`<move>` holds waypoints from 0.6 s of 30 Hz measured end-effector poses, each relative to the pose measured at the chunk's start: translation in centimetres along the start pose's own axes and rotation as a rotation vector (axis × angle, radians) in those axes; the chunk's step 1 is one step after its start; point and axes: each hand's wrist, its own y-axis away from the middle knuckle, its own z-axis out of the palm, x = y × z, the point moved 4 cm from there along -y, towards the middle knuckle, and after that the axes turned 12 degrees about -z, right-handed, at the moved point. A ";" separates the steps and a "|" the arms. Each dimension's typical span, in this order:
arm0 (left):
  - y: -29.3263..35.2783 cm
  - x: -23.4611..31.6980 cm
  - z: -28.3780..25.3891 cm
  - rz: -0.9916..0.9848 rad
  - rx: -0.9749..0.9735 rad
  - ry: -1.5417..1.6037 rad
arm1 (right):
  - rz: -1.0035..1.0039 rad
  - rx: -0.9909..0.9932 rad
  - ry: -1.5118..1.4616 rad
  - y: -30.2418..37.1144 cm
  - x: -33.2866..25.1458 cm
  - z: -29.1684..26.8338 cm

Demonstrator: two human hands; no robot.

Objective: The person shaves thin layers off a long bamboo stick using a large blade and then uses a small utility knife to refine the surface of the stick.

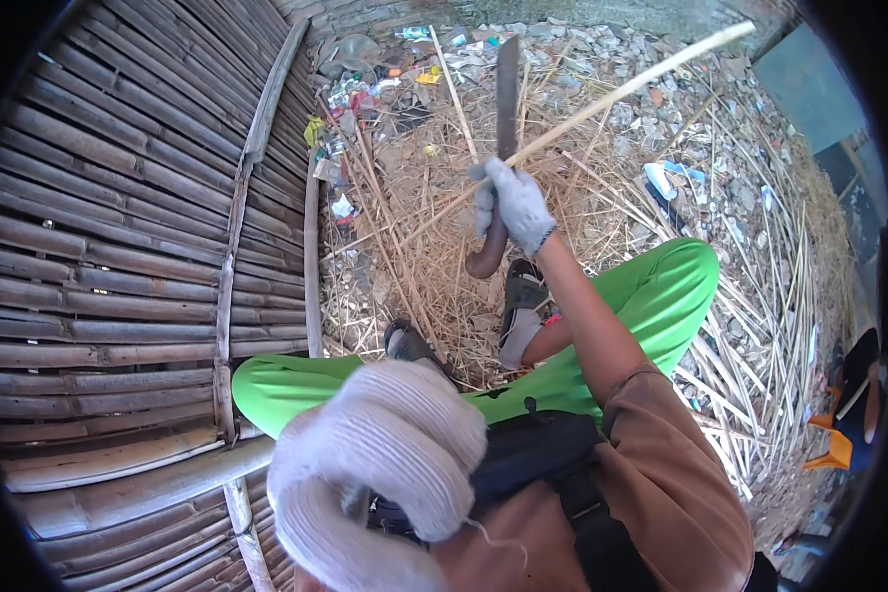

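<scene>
The knife (506,94), together with a stick (641,87), is inside the closed right hand (519,202), above the ground (464,311), beyond the bamboo slats' (118,276) right edge. Blade points forward, perhaps for safety. Left hand's (380,444) grip I cannot tell.

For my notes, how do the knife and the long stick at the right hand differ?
The knife is dark; the stick is pale. The knife's handle curves; the stick looks straight. The knife points up the picture; the stick slants. Both meet the right hand.
</scene>
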 end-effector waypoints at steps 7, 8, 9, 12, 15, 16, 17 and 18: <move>0.1 -0.2 1.8 0.135 -0.027 0.172 | 0.110 0.019 -0.202 1.8 0.5 -2.3; 0.3 -0.3 1.6 0.136 -0.024 0.178 | 0.116 0.020 -0.199 2.0 0.6 -2.2; 0.5 -0.5 1.3 0.137 -0.020 0.177 | 0.120 0.026 -0.230 2.3 0.8 -2.1; 0.7 -0.6 0.5 0.130 -0.011 0.166 | 0.131 -0.002 -0.283 2.2 0.8 -1.4; 1.5 -1.0 -1.5 0.098 0.019 0.101 | 0.159 -0.056 -0.369 2.6 0.5 -0.1; 2.2 -1.5 -3.0 0.078 0.079 0.037 | 0.170 -0.080 -0.431 2.8 0.4 0.3; 3.0 -2.2 -4.7 0.052 0.193 -0.039 | 0.173 -0.080 -0.432 2.8 0.5 0.3; 4.2 -4.7 -6.6 0.016 0.370 -0.061 | 0.156 -0.094 -0.451 3.0 0.3 -0.9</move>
